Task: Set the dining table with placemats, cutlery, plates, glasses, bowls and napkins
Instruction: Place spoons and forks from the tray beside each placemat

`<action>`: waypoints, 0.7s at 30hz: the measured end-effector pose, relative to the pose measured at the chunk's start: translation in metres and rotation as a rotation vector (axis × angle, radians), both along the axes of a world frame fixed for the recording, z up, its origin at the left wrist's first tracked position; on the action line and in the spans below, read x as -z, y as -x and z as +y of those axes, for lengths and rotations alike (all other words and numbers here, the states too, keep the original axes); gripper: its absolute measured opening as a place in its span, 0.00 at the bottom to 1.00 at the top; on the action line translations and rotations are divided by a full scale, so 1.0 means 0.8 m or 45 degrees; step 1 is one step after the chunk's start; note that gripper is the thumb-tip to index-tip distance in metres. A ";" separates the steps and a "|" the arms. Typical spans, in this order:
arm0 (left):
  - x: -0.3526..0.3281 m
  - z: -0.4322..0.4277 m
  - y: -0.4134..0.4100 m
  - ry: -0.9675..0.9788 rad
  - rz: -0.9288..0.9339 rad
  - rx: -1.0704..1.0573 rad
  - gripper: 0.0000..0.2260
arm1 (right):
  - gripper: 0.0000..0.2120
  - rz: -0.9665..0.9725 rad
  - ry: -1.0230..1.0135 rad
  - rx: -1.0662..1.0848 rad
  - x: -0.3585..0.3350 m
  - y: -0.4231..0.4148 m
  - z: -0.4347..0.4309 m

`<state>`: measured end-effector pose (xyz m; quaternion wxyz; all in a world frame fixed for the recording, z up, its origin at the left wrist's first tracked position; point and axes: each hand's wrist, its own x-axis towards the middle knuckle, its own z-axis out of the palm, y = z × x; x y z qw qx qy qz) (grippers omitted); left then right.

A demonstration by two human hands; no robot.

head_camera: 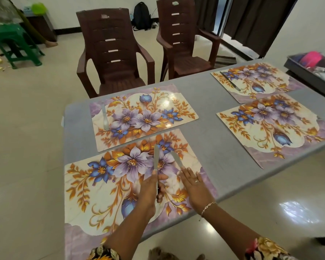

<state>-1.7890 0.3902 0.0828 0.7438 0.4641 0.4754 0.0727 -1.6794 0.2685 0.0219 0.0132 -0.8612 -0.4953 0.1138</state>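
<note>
Several floral placemats lie on the grey table [210, 128]. Over the near left placemat [94, 186], my left hand [151, 190] grips a table knife [155, 156] by its handle, blade pointing away from me. A second knife [176, 158] lies on the same mat to its right, and the straight fingers of my right hand [194, 182] touch its handle end. One knife [104, 117] rests on the far left placemat [144, 115]. Another knife [230, 81] sits on the far right placemat [255, 81]. The near right placemat [274, 126] is bare.
Two brown plastic chairs [112, 53] [184, 40] stand beyond the table's far side. A dark tray [311, 72] holding items, one of them pink, sits at the table's right end. A green stool [15, 44] stands at the far left on the tiled floor.
</note>
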 end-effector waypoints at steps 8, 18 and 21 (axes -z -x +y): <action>0.005 -0.006 -0.009 0.012 -0.035 0.042 0.18 | 0.49 0.012 -0.049 0.130 -0.007 0.013 0.008; -0.010 -0.049 -0.055 0.126 -0.161 0.315 0.12 | 0.13 0.433 -0.861 0.518 -0.058 -0.002 -0.041; -0.029 -0.092 -0.091 0.250 -0.323 0.337 0.13 | 0.10 0.769 -0.998 0.659 -0.078 -0.021 -0.078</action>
